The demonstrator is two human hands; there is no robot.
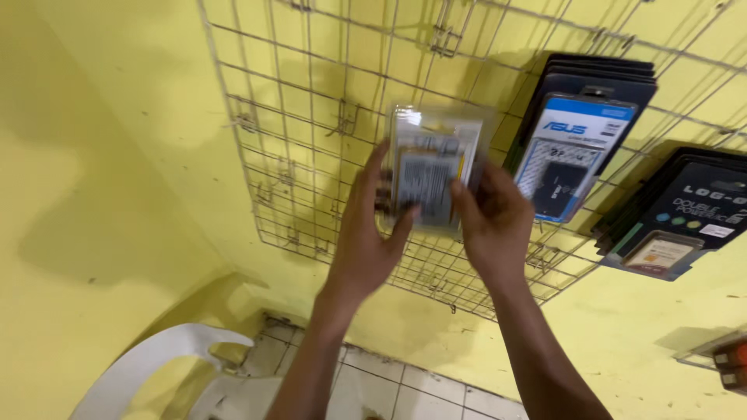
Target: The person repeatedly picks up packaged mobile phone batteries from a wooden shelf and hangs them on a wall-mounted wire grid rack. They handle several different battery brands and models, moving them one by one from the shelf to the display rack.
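Note:
Both my hands hold up a clear plastic blister pack (430,159) with a grey rectangular item inside, in front of a white wire grid rack (296,163) on a yellow wall. My left hand (372,233) grips its left edge, thumb across the front. My right hand (492,222) grips the right edge. The pack's lower part is hidden behind my fingers.
Hanging on the grid to the right are a stack of blue and black packages (572,148) and a stack of black packages (677,214). A white plastic chair (156,373) stands lower left on a tiled floor (405,389). Small hooks stick out of the grid.

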